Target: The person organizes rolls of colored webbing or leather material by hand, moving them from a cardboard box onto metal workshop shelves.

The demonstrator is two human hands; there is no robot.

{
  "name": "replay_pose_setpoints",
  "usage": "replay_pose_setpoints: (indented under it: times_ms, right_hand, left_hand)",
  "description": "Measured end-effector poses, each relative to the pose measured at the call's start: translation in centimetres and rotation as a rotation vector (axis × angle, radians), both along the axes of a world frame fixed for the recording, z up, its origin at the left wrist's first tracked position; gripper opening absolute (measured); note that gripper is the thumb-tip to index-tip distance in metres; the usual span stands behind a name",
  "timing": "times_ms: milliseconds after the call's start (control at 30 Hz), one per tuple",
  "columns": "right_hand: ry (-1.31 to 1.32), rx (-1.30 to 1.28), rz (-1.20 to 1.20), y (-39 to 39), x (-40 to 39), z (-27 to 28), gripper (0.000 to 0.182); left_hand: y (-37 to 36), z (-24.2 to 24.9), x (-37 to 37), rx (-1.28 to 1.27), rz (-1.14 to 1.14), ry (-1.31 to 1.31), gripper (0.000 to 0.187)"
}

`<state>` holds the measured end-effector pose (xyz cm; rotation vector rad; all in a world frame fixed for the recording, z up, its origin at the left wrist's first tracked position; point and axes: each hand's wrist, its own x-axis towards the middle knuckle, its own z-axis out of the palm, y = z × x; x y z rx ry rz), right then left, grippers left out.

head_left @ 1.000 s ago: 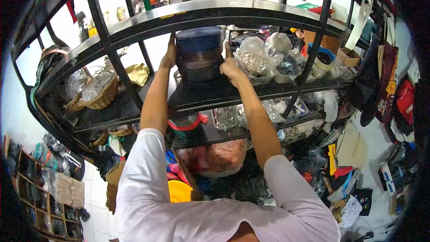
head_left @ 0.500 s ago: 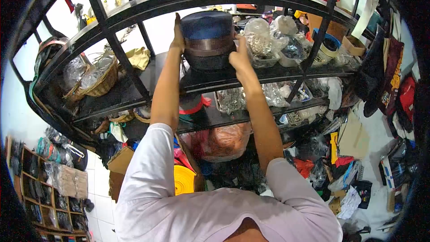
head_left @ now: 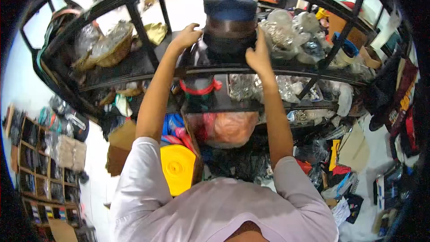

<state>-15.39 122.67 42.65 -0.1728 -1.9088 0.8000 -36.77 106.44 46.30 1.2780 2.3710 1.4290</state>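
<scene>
A stack of dark rolls (head_left: 229, 27), blue on top with a brown band below and black at the bottom, stands on the upper black shelf (head_left: 179, 65). To its left my left hand (head_left: 186, 36) has its fingers apart, with a gap between it and the rolls. My right hand (head_left: 260, 54) is at the right side of the stack, fingers pointing up and thumb apart; whether it touches the rolls is unclear.
Bagged items in tubs (head_left: 280, 31) are right of the stack. A wicker basket (head_left: 116, 54) sits on the left. Black metal bars (head_left: 139, 22) cross in front. Below are a roll with a red ribbon (head_left: 199, 90), an orange bag (head_left: 233, 127) and a yellow roll (head_left: 177, 168).
My left hand has come away from the stack and opened. The view has shifted, so the shelf and stack appear further right. My right hand sits slightly lower beside the stack.
</scene>
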Motion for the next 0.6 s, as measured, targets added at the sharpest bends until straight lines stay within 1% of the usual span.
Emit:
replay_pose_setpoints:
  times_ms: [33, 67, 100, 167, 200, 233, 267, 300, 333, 367, 433, 500, 533, 567, 600]
  right_hand:
    - [-0.024, 0.022, -0.007, -0.3, 0.4, 0.3, 0.077]
    - [-0.028, 0.035, -0.052, -0.7, 0.7, 0.3, 0.075]
    - [-0.085, 0.048, -0.081, -1.3, 1.5, 0.9, 0.074]
    - [-0.118, 0.034, -0.122, -1.0, 1.6, -0.1, 0.071]
    - [-0.107, 0.113, -0.160, -1.6, 2.2, -0.1, 0.070]
    - [-0.091, 0.194, -0.200, -2.1, 3.0, 0.2, 0.069]
    - [-0.174, 0.180, -0.185, -2.3, 3.7, 0.3, 0.067]
    - [-0.176, 0.177, -0.177, -2.3, 3.9, 0.0, 0.067]
    - [-0.147, 0.217, -0.180, -2.3, 4.1, -0.2, 0.066]
    - [-0.115, 0.259, -0.180, -2.4, 4.4, -0.3, 0.066]
    - [-0.093, 0.249, -0.181, -3.2, 5.7, -0.2, 0.063]
    - [0.143, 0.365, -0.186, -4.6, 7.6, -0.3, 0.060]
    - [0.078, 0.237, -0.156, -6.4, 9.6, -0.3, 0.057]
    - [0.090, 0.206, -0.121, -7.3, 11.1, -1.8, 0.054]
    - [0.089, 0.233, -0.102, -8.4, 13.0, -3.3, 0.049]
  left_hand:
    - [-0.8, 0.5, 1.3, -0.100, 0.060, 0.109, 0.048]
    - [-1.7, 1.0, 2.5, -0.122, 0.061, 0.081, 0.051]
    - [-2.5, 1.3, 3.9, -0.145, 0.061, 0.050, 0.053]
    - [-3.8, -0.6, 4.5, 0.042, 0.002, 0.327, 0.049]
    - [-4.6, 0.1, 6.7, 0.080, -0.050, 0.371, 0.043]
    - [-5.3, 0.8, 9.1, 0.074, -0.036, 0.612, 0.036]
    - [-5.6, 0.9, 10.6, 0.053, -0.111, 0.607, 0.035]
    - [-5.5, 0.9, 11.5, 0.038, -0.188, 0.605, 0.034]
    - [-4.7, 0.1, 11.6, 0.090, -0.302, 0.731, 0.030]
    - [-4.0, -0.8, 11.8, 0.087, -0.290, 0.731, 0.030]
    - [-2.9, -1.6, 13.1, -0.043, -0.284, 0.821, 0.027]
    - [-1.7, -2.1, 13.5, -0.020, -0.293, 0.818, 0.027]
    - [-1.6, -1.8, 13.7, -0.047, -0.331, 0.821, 0.028]
    - [-2.1, -1.1, 14.7, -0.200, -0.326, 0.839, 0.028]
    - [-3.4, -0.3, 15.9, -0.234, -0.345, 0.793, 0.028]
